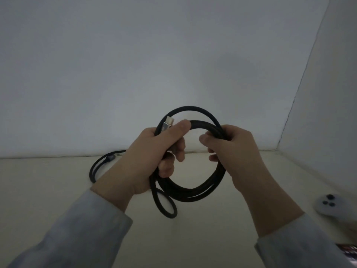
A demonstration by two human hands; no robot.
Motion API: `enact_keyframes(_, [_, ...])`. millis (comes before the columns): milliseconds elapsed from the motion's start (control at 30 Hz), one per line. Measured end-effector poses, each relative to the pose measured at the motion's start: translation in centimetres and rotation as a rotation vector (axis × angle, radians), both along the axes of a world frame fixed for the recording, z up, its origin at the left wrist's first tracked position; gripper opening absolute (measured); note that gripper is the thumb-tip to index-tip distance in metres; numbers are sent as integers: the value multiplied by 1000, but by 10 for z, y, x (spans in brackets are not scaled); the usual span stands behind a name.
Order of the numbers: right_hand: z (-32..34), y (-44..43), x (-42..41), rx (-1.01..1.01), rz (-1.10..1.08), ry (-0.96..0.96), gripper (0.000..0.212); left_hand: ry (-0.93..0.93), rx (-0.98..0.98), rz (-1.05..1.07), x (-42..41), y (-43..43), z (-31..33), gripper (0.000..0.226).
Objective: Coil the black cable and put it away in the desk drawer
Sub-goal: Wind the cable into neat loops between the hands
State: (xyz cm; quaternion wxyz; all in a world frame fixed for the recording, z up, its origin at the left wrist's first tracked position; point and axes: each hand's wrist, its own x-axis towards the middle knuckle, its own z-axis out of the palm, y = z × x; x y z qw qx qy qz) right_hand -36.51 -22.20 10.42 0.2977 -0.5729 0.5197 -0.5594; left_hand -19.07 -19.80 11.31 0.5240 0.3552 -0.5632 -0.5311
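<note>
Coiling is under way: the left hand (pixel 154 149) is clamping the black cable (pixel 193 188) loops and metal plug (pixel 168 122) above the bench (pixel 58 190); the right hand (pixel 231 151) is gripping the coil's far side. Next: gathering the loose tail (pixel 100 163).

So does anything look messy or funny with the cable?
A little. Most of the cable is looped neatly between the left hand and right hand, but a loose tail trails on the desk to the left, and one small loop droops below the coil.
</note>
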Motion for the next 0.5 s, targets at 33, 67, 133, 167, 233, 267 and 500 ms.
enact_keyframes(33, [0, 1, 0, 1, 4, 2, 11, -13, -2, -3, 1, 0, 1, 43])
enact_keyframes(67, [1, 1, -1, 10, 26, -23, 10, -29, -3, -13, 2, 1, 1, 46])
enact_keyframes(133, [2, 4, -1, 34, 82, -83, 10, -56, 2, -59, 4, 2, 1, 46])
enact_keyframes(167, [3, 5, -1, 43, 101, -93, 11, -56, 12, -82, 5, 3, 1, 45])
enact_keyframes(233, [3, 7, -1, 47, 114, -81, 11, -38, 43, -106, 7, 4, 1, 46])
enact_keyframes(267, [3, 7, 0, 42, 114, -71, 10, -38, 56, -107, 7, 4, 2, 46])
enact_keyframes(500, [0, 7, 3, -255, 54, 172, 28, -261, 34, -68, 4, 8, 6, 51])
